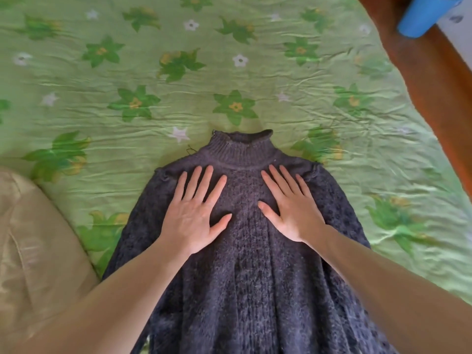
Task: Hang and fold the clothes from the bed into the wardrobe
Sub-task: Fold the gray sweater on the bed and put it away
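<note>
sweater (255, 264) hem: cut off below | blue object (424, 14): cropped, unidentifiable

We see a dark purplish-grey knitted sweater (251, 251) with a ribbed collar at six o'clock. Around it lies a light green bedsheet (255, 60) printed with darker green flowers with yellow centres and small white stars. A beige cushion (33, 246) sits at eight o'clock, a blue cup (424, 15) at one o'clock on reddish-brown wood (434, 80).

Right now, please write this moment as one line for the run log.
stage: smoothing | sweater: flat on bed, collar away | left hand: open, pressing chest | right hand: open, pressing chest
</note>
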A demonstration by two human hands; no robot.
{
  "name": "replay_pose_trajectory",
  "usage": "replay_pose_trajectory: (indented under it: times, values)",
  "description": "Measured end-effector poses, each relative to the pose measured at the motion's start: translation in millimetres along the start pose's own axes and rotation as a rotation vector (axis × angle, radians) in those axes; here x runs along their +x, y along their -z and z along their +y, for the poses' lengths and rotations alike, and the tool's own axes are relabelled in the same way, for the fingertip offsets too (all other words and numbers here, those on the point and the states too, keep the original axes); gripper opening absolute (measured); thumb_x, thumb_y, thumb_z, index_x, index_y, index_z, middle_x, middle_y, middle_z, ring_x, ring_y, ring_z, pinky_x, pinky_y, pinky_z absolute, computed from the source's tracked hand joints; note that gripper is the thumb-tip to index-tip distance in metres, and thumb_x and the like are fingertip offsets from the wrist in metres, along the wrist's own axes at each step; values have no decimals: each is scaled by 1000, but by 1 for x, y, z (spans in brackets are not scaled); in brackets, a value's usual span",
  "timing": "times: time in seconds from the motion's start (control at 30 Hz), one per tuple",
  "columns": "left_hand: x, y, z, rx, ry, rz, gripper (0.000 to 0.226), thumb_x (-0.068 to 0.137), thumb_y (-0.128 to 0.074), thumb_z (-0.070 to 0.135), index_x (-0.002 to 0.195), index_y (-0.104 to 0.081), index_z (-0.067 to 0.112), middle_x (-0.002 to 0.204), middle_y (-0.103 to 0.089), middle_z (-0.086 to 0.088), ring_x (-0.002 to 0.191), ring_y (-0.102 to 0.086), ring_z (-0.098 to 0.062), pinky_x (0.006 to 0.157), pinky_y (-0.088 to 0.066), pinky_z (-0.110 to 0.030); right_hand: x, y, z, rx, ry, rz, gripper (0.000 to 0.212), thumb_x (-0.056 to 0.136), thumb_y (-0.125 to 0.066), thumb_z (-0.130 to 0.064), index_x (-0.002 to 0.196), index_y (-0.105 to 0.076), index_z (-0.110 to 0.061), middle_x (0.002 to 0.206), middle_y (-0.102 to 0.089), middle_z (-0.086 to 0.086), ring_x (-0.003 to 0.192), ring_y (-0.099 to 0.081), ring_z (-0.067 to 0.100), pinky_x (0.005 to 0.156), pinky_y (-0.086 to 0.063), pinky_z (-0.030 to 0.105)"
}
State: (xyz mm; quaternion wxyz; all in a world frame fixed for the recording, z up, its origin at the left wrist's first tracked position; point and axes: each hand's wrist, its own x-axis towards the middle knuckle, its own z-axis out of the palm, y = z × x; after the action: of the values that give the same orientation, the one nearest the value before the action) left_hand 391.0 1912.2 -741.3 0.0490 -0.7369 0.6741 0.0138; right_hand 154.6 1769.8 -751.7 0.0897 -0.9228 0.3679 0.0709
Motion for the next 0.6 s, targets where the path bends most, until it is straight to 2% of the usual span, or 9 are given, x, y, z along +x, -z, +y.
replay_pose_trajectory:
  times: [0.07,0.13,0.2,0.27,0.3,0.33,0.4,0.47,0.6]
  values:
    - [2,11,9,19,7,-28,83,99,-23,63,167,-23,14,174,-13,-18,162,-11,-33,130,-12,-54,6,14,9,111,73,-101,72,106,-21,-64,167,-3,-30,174,6,-7,160,9,12,130,-1,41]
    - [4,22,25,0,33,-6,78,97,-29,52,162,-36,7,173,-20,-16,161,-18,-32,130,-16,-52,4,39,21,266,156,-139,58,110,-31,-48,164,-25,-28,173,-14,-4,160,-8,13,129,-6,32]
    - [5,30,51,-65,54,37,71,100,-31,44,159,-40,6,171,-28,-14,159,-25,-31,129,-20,-50,-17,61,38,361,191,99,43,110,-43,-25,152,-51,-18,160,-45,2,149,-39,20,125,-26,33]
    - [7,35,84,-151,49,87,65,105,-31,41,160,-40,8,168,-34,-13,157,-29,-31,128,-24,-50,-52,65,61,378,64,378,39,106,-48,-11,144,-56,-10,145,-58,8,132,-54,27,115,-41,39]
    - [8,36,102,-183,41,101,63,106,-31,42,160,-39,9,168,-35,-13,157,-30,-31,127,-26,-50,-72,63,71,420,-61,426,39,105,-48,-12,143,-54,-9,137,-61,10,124,-57,29,108,-44,39]
    - [10,36,120,-206,28,103,63,107,-30,43,160,-39,10,168,-36,-12,156,-31,-31,127,-27,-50,-91,62,79,488,-198,394,39,106,-50,-17,145,-49,-10,128,-63,9,114,-60,28,99,-47,38]
    - [14,36,153,-227,-3,75,64,108,-26,45,161,-37,11,169,-34,-11,157,-30,-30,127,-28,-50,-124,56,90,639,-464,144,46,103,-59,-30,143,-42,-14,109,-68,4,93,-64,22,81,-47,34]
    - [15,36,182,-219,-28,41,66,108,-23,47,163,-34,12,171,-29,-9,159,-26,-29,128,-26,-49,-147,44,98,723,-548,-69,49,97,-67,-45,134,-46,-20,98,-67,-2,83,-64,16,72,-47,35]
    - [14,37,219,-186,-52,-37,68,108,-18,49,166,-26,14,173,-22,-7,161,-20,-26,130,-21,-48,-176,39,109,1015,-446,-366,38,96,-61,-59,128,-63,-39,118,-73,-17,105,-70,6,97,-56,40]
